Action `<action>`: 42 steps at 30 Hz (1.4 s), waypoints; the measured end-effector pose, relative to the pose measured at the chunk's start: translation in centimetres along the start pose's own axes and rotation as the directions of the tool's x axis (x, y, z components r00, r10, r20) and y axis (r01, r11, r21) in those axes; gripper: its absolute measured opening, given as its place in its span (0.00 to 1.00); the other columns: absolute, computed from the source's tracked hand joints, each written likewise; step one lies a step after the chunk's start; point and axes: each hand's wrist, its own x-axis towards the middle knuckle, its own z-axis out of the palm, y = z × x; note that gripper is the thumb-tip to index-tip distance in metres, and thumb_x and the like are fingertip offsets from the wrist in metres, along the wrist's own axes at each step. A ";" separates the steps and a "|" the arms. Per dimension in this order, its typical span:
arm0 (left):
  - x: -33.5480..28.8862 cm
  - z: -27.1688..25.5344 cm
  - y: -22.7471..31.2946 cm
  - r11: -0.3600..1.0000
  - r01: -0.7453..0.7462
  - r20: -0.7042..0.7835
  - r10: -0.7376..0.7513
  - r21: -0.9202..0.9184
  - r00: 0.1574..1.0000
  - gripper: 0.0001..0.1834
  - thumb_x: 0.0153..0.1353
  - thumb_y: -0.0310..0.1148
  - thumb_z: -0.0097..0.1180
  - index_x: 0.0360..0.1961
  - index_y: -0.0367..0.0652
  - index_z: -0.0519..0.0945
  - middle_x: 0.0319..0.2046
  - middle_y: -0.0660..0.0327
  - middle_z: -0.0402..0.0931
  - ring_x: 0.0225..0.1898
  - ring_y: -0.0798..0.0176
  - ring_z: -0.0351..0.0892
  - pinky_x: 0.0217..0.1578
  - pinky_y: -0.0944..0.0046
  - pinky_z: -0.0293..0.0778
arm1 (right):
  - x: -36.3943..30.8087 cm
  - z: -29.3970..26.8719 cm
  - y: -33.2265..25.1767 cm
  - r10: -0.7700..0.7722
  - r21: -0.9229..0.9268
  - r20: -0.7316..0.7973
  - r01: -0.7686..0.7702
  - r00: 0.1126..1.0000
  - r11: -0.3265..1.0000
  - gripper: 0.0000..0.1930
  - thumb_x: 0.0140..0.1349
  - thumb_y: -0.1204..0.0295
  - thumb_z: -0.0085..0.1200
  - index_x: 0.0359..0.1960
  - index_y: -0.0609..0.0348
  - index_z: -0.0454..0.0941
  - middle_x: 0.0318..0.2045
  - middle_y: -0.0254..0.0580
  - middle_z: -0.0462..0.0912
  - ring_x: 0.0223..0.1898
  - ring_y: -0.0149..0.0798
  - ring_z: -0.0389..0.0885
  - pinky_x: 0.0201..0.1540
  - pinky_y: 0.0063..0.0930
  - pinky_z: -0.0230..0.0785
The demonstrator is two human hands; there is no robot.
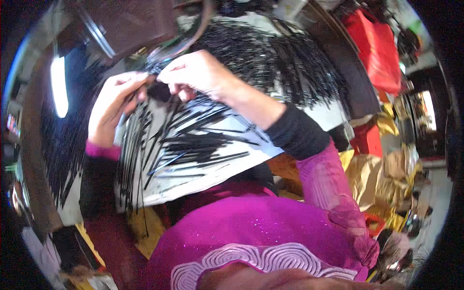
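Note:
My left hand (112, 99) and my right hand (197, 73) are raised close together over the table, fingertips nearly meeting. Both are pinched closed beside a small dark, blurred part, and what lies between the fingers is too smeared to name. Below them, many thin black strips (193, 150) lie loosely across a white sheet (217, 175). A thick heap of similar black strips (241, 48) spreads behind my right hand, and more strips (67, 140) lie to the left of my left arm.
A dark brown panel (130, 24) and a curved rim (200, 29) stand just beyond my hands. A bright lamp tube or its reflection (59, 87) shows at left. To the right are a red bag (374, 53), a red box (367, 140) and crumpled gold-brown wrapping (365, 179).

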 end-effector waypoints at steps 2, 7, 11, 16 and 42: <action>0.5 0.4 0.1 0.994 0.084 -0.021 -0.086 -0.076 0.996 0.12 0.60 0.35 0.52 0.36 0.35 0.78 0.16 0.66 0.71 0.08 0.81 0.53 0.09 0.78 0.45 | -0.1 -0.9 0.0 -0.028 -0.071 0.017 0.029 0.999 0.997 0.09 0.56 0.71 0.54 0.33 0.67 0.79 0.18 0.40 0.78 0.13 0.26 0.74 0.15 0.16 0.66; 0.2 0.8 0.4 0.999 0.033 -0.016 -0.033 -0.029 0.999 0.12 0.60 0.35 0.52 0.35 0.36 0.78 0.16 0.65 0.71 0.07 0.81 0.52 0.09 0.78 0.44 | -0.2 -1.3 0.0 -0.039 -0.053 0.020 0.040 0.999 0.998 0.10 0.56 0.71 0.54 0.32 0.67 0.79 0.18 0.39 0.78 0.14 0.26 0.74 0.16 0.16 0.66; -0.4 0.4 0.4 0.998 0.043 -0.020 -0.044 -0.048 0.999 0.12 0.59 0.36 0.52 0.35 0.36 0.79 0.16 0.66 0.71 0.08 0.81 0.53 0.09 0.78 0.45 | 0.3 -0.2 0.2 0.013 0.012 0.001 -0.013 1.000 1.000 0.09 0.56 0.71 0.55 0.32 0.65 0.79 0.19 0.38 0.77 0.14 0.24 0.70 0.15 0.15 0.62; -0.2 1.1 0.3 0.998 -0.045 0.055 0.048 -0.051 0.997 0.12 0.58 0.36 0.53 0.34 0.36 0.79 0.17 0.66 0.73 0.09 0.80 0.56 0.10 0.78 0.48 | -0.5 -0.7 0.2 0.039 -0.052 -0.011 -0.040 0.999 0.998 0.11 0.56 0.68 0.55 0.35 0.64 0.79 0.19 0.34 0.76 0.15 0.24 0.71 0.16 0.16 0.62; -2.6 5.2 -0.5 0.976 -0.115 -0.029 0.111 -0.183 0.993 0.15 0.58 0.40 0.52 0.26 0.38 0.78 0.17 0.65 0.74 0.13 0.74 0.69 0.17 0.75 0.63 | -0.3 -1.9 1.5 0.019 0.406 -0.230 0.078 0.973 0.911 0.08 0.58 0.74 0.52 0.38 0.62 0.75 0.28 0.39 0.79 0.26 0.29 0.78 0.27 0.19 0.74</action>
